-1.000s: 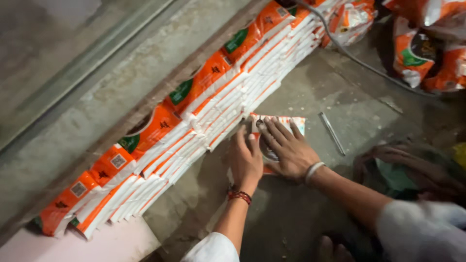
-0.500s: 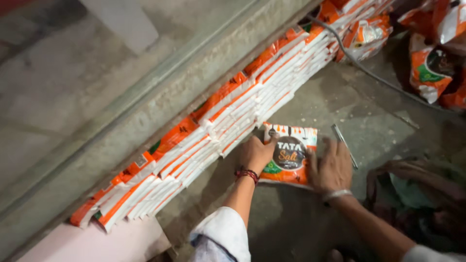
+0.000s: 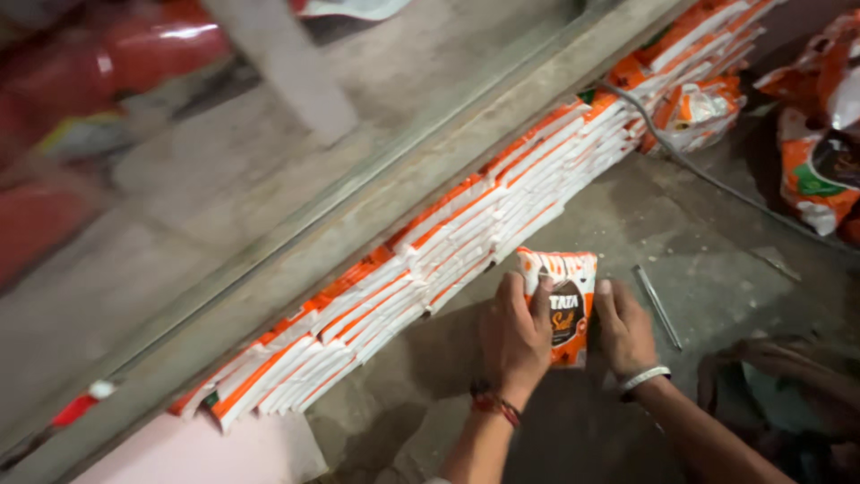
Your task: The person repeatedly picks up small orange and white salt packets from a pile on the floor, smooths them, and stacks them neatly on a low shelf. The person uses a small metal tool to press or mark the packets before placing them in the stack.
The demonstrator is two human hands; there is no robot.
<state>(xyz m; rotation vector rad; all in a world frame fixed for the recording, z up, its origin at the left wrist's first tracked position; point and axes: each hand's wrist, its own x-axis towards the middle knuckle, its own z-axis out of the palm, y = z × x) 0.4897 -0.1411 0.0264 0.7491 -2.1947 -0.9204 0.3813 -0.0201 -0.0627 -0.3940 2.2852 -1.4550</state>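
An orange-and-white packet with a dark round label rests on the concrete floor, held between both my hands. My left hand grips its left side, a red thread band on that wrist. My right hand presses its right edge, a white band on that wrist. Just left of the packet, a long row of the same packets stands stacked on edge against a concrete ledge.
A thin metal rod lies on the floor to the right of my hands. A dark cable runs across the floor. More loose packets are heaped at the upper right. A pink sheet lies at the lower left.
The packet has been turned from lying flat to standing more upright, and both hands have closed in on its sides. The view has shifted toward the ledge.
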